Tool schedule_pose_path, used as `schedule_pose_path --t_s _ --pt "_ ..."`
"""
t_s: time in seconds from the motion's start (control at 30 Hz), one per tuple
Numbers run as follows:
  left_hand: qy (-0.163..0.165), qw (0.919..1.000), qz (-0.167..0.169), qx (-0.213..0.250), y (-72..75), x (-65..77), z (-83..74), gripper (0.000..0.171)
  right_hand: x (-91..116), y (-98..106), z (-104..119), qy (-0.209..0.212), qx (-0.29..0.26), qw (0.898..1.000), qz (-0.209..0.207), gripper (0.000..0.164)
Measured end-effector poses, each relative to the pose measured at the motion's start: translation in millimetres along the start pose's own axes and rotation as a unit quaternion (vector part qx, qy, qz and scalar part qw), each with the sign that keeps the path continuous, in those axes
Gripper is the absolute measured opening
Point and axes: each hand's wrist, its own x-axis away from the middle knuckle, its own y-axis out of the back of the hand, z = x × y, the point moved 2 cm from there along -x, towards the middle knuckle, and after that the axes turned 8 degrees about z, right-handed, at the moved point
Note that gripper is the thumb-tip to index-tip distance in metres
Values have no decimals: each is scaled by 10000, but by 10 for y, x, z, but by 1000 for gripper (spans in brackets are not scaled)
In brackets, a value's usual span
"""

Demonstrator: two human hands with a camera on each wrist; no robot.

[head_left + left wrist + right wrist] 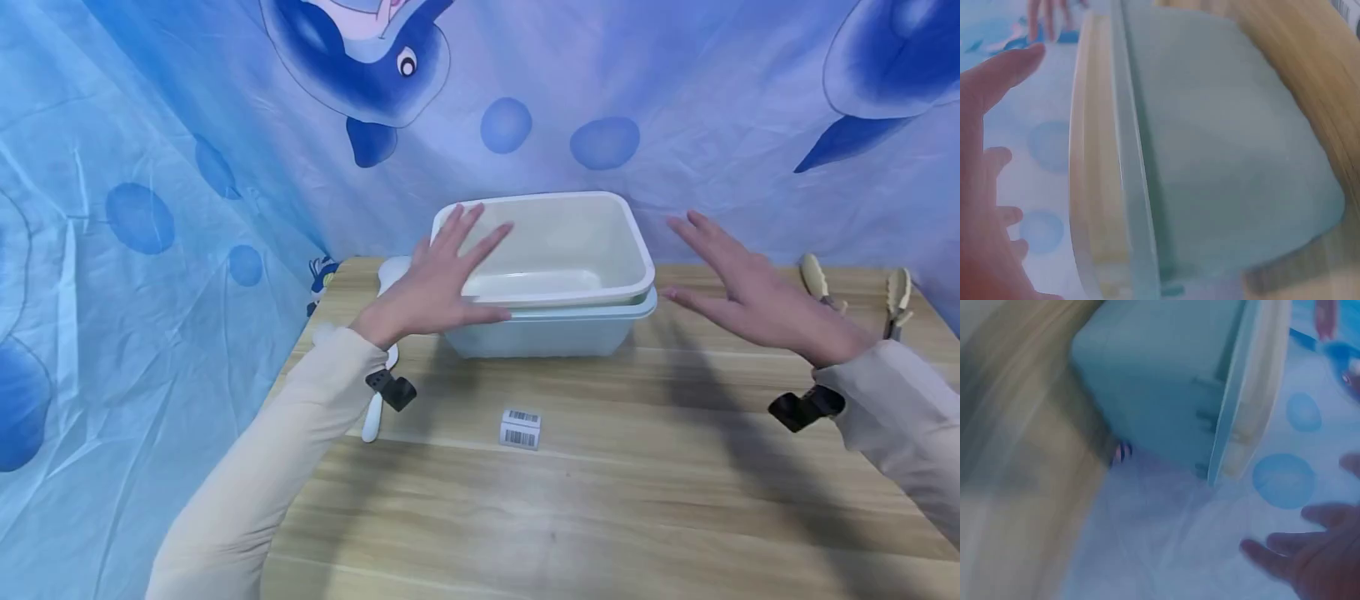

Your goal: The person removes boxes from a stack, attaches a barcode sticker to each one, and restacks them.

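A white plastic bin (558, 287) sits nested in a pale blue-green bin (540, 337) at the back of the wooden table. My left hand (438, 279), fingers spread, overlaps the left end of the white bin in the head view. Off the bins' right end, my right hand (757, 296) hovers with straight fingers and holds nothing. The left wrist view shows the side of the blue-green bin (1229, 144) beyond my left thumb (1013, 72). In the right wrist view, my right hand (1316, 550) is apart from the stacked rims.
White spoon-like utensils, one with a visible handle (372, 417), lie partly behind my left forearm. A small barcoded piece (521, 429) is in front of the bins. Two tongs with cream tips (897, 292) lie at the right. A blue dolphin-print sheet (555, 100) hangs behind the table.
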Motion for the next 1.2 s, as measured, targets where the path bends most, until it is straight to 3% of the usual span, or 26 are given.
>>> schedule_pose_path --t_s 0.13,0.2,0.33,0.43,0.57,0.7,0.8,0.93,1.03,1.2 --pt "507 9938 -223 968 -53 68 183 108 -105 -66 -129 -475 -1033 9912 -683 65" --pt "724 9848 -364 1537 -116 93 264 114 -167 -115 -182 -733 -1576 9807 -900 60" --pt "795 9604 -688 2579 -270 106 395 126 -320 -195 -232 -838 -2333 9623 -1123 57" --pt "848 9379 -754 3277 -383 121 453 131 -425 -244 -245 -946 -2390 9593 -1170 55" --pt "1087 9117 -812 3877 -479 149 496 127 -548 -285 -253 -1171 -2282 9600 -1121 52" --pt "1176 8937 -945 4225 -553 174 539 114 -660 -298 -253 -1288 -2283 9596 -1021 50" --pt "1387 8901 -927 4241 -621 215 582 112 -744 -309 -237 -1328 -2278 9600 -939 46" --pt "1608 8976 -936 3997 -670 234 607 114 -823 -295 -213 -1536 -2243 9577 -939 38" --pt "1521 8980 -1009 4004 -686 221 607 112 -866 -261 -199 -1716 -2306 9525 -1009 33" --pt "1164 8849 -1061 4384 -569 250 433 103 -940 -211 -185 -1754 -2694 9403 -1114 21"
